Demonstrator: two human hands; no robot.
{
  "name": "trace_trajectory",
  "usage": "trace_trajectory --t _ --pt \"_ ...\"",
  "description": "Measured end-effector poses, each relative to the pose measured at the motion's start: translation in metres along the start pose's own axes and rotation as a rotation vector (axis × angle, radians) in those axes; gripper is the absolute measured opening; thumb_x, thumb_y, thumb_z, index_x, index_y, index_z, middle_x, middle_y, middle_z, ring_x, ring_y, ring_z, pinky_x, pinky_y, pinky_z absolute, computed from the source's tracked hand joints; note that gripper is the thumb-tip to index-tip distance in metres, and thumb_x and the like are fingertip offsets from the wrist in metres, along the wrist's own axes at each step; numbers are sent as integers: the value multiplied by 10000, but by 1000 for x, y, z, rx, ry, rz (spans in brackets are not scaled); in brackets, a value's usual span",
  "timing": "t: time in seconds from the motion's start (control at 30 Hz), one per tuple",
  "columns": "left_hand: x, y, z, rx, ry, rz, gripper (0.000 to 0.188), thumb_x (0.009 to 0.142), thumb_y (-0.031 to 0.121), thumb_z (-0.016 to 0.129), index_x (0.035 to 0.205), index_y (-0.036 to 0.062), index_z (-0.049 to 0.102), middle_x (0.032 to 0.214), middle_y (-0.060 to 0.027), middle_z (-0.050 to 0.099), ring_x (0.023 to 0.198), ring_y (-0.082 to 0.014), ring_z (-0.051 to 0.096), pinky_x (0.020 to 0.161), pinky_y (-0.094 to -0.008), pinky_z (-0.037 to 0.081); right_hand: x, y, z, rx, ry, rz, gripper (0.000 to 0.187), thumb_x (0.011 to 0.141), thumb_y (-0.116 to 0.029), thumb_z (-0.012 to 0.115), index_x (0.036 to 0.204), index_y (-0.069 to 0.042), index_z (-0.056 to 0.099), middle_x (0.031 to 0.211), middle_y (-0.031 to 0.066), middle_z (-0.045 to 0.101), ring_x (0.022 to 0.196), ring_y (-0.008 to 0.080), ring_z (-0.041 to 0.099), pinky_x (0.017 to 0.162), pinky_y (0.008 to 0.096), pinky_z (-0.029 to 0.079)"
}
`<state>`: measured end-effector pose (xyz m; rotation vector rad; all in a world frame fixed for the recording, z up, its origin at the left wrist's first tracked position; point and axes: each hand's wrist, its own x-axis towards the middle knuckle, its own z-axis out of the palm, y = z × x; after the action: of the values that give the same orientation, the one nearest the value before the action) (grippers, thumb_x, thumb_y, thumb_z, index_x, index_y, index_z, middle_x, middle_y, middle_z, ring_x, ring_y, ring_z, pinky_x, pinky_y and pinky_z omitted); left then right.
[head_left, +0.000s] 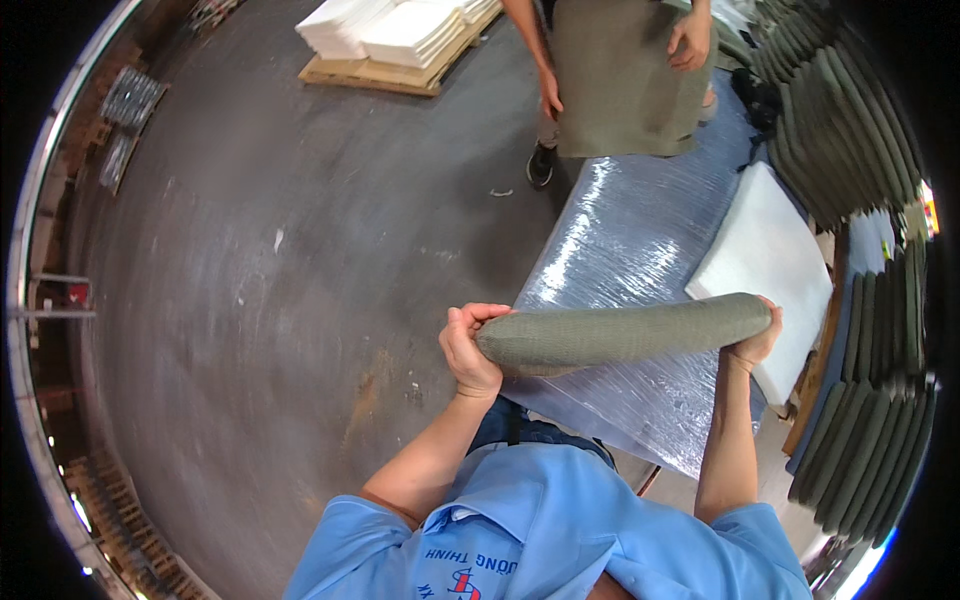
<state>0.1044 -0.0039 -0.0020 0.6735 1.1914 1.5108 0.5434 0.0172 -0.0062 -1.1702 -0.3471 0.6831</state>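
- Nearest, we see the blue shirt we wear, with our bare forearms reaching away from us on both sides.
- Our left hand is partly closed, its fingers curled around the left end of a grey-green cushion.
- Our right hand grips the right end of the same cushion; its fingers are largely hidden behind it, so we cannot tell exactly how far they close.
- We have this cushion between our two hands, nearly edge-on to us, above the near part of a table covered in shiny clear film.
- On the right side of the table, just beyond our right hand, we see a white foam sheet.
- Farther right, we have upright-edged grey-green cushions packed in rows, with another large stack at the far right.
- At the far end of the table, a co-worker has a grey-green pad; one hand is at its left edge, and the other, loosely curled, is near its right side.
- Far left of the co-worker, we see white sheets piled on a wooden pallet.
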Motion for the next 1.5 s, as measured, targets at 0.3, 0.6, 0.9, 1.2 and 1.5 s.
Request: trace_trajectory --t 0.3,0.6,0.9,1.2,1.5 --pt "-21 -57 -32 -35 -58 -44 767 1141 549 286 1073 -75 727 1034 -238 787 938 -291 743 978 -422 574 3 43 -70 199 -178 298 490 1112 -493 477 1147 -49 681 1045 114 733 992 289 699 968 503 554" --pt "-16 -80 -40 109 -109 -12 697 1128 529 334 1130 -54 715 1140 -193 764 1067 -278 717 1020 -421 558 -32 54 -83 -147 62 265 366 1102 -334 583 1349 -82 680 1179 97 746 1020 271 734 948 421 619" --pt "35 -37 12 -458 -230 -425 634 1152 470 261 1064 34 712 1241 -114 721 1211 -281 642 1130 -468 497 -207 -55 -145 -183 -245 354 362 1066 -302 563 792 -72 623 833 52 679 875 188 621 903 371 494" --pt "6 -4 29 -387 -243 -419 655 1160 493 257 1290 19 690 1388 -134 665 1298 -280 623 1163 -477 484 -222 -80 -43 -822 -891 372 515 1062 -385 611 1396 4 657 1416 173 633 1323 305 580 1155 427 424" --pt "-19 19 -6 -348 -98 -191 719 1158 526 299 1695 50 326 1739 -143 331 1586 -274 352 1310 -455 305 -219 24 178 -662 -1574 59 758 1092 -417 523 1692 0 319 1736 252 338 1635 407 276 1327 494 210"
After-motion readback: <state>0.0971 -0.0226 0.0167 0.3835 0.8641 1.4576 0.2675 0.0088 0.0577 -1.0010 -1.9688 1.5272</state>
